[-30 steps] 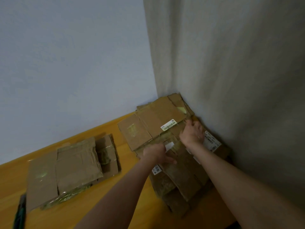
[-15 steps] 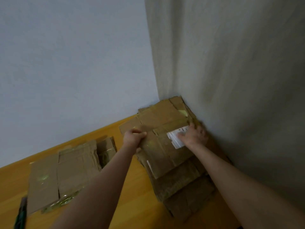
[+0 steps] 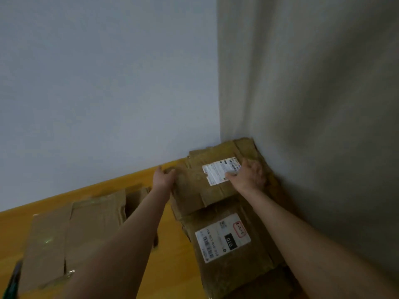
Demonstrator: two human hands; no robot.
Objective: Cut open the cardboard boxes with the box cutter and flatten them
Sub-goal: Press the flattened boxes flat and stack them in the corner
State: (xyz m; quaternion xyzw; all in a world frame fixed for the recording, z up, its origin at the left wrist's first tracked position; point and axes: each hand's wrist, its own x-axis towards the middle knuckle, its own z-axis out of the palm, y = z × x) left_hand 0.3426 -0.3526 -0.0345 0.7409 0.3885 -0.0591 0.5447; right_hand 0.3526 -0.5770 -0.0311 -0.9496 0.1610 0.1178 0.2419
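Note:
A stack of flattened cardboard boxes (image 3: 226,266) lies on the wooden surface in the corner by the curtain. The top flattened box (image 3: 200,190) carries a white shipping label. My left hand (image 3: 163,178) grips its left edge. My right hand (image 3: 248,176) lies on its right side, fingers over the label. A lower piece shows a larger white label (image 3: 222,237). Another flattened box (image 3: 71,236) with clear tape lies to the left. The dark, green-tinted box cutter (image 3: 13,281) sits at the bottom left edge, partly cut off.
The yellow wooden tabletop (image 3: 172,266) runs up to a pale wall (image 3: 97,83) at the back. A grey curtain (image 3: 313,104) hangs on the right, touching the stack. A strip of bare wood shows between the two cardboard piles.
The top flattened box has been slid farther back on the stack, uncovering the large label below. Both hands moved away from me with it; my left hand went from the middle to its left edge.

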